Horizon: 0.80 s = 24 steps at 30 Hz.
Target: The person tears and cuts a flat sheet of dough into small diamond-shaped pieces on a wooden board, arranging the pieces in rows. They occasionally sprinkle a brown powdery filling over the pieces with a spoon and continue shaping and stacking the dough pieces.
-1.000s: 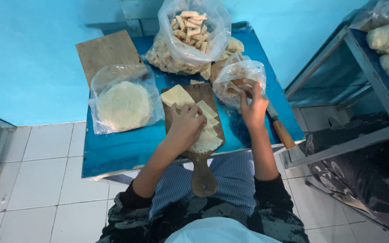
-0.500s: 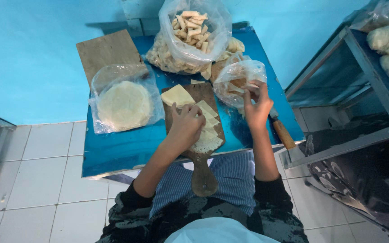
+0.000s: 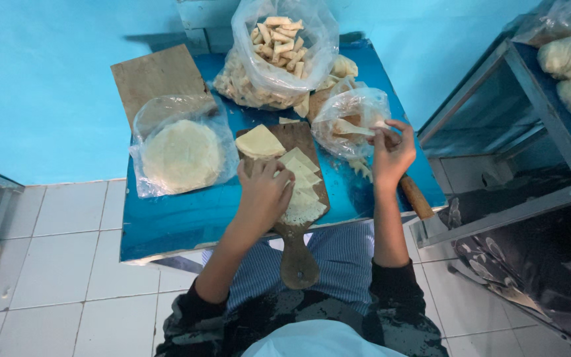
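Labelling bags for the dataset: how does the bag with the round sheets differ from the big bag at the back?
The flat bag of round sheets lies flat with one pale disc stack; the big bag of rolled pieces stands upright, mouth open, heaped with small stick-like pieces. The first is near the left hand, the second further back. Both are clear plastic on the blue table.

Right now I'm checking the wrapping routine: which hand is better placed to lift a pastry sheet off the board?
Left. The left hand rests on the pastry sheets on the wooden board; the right hand is at the small plastic bag.
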Available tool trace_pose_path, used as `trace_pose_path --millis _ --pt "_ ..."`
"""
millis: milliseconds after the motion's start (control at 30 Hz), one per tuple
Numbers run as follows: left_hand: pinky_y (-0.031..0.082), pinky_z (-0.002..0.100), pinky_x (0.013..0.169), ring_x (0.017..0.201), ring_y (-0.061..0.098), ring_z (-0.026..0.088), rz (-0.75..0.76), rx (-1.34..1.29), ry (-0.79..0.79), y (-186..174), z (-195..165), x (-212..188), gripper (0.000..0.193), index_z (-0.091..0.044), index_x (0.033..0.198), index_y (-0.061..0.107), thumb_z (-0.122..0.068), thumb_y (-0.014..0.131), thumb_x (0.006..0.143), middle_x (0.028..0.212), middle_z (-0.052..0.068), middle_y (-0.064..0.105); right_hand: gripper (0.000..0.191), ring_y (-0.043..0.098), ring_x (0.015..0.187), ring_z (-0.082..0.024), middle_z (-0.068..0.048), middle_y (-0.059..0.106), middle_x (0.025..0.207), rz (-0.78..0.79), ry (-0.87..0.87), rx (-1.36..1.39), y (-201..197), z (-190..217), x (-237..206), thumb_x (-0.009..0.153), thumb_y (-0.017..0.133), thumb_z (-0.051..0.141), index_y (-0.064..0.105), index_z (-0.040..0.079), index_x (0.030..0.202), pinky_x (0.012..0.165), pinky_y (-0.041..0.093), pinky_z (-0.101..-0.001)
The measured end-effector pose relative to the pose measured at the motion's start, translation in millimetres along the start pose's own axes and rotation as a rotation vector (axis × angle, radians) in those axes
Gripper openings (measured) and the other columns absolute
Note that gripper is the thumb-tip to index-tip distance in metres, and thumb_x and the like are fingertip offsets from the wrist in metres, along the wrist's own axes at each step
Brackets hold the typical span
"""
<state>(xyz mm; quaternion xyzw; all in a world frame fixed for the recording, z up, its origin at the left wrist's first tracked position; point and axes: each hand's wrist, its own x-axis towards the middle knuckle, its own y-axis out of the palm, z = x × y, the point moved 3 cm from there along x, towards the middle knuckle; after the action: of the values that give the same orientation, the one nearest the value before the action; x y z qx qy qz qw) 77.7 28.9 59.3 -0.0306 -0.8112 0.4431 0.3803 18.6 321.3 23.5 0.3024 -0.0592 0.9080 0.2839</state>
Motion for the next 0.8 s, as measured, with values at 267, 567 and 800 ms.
trace_pose_path --millis 267,567,800 --pt "0.028 0.069 0.103 0.114 0.054 0.034 0.051 0.05 -0.203 -19.0 -15.9 -38.6 0.024 -0.012 0.11 0.068 -0.023 0.072 0.089 0.113 0.01 0.06 0.022 0.076 0.08 -0.019 -0.019 0.076 0.099 -0.07 0.037 0.032 -13.5 -17.1 3.2 0.101 0.063 -0.009 0.055 -0.005 0.122 0.072 0.064 -0.0326" --pt "0.031 0.068 0.103 0.11 0.053 0.035 0.043 0.155 -0.3 -13.1 -34.2 -58.4 0.036 -0.007 0.112 0.066 -0.03 0.074 0.085 0.112 0.013 0.058 0.022 0.076 0.089 -0.02 -0.018 0.074 0.104 0.093 -0.226 -0.239 11.1 11.6 -8.2 0.099 0.064 -0.012 0.059 -0.004 0.12 0.075 0.064 -0.0312" --pt "0.034 0.06 0.101 0.107 0.055 0.034 0.067 0.082 -0.315 -8.0 -36.2 -58.7 0.025 -0.009 0.107 0.065 -0.024 0.07 0.088 0.107 0.012 0.058 0.022 0.076 0.081 -0.018 -0.015 0.074 0.096 -0.024 -0.025 -0.045 -5.6 -10.4 1.2 0.1 0.065 -0.01 0.058 -0.003 0.119 0.071 0.063 -0.0304"
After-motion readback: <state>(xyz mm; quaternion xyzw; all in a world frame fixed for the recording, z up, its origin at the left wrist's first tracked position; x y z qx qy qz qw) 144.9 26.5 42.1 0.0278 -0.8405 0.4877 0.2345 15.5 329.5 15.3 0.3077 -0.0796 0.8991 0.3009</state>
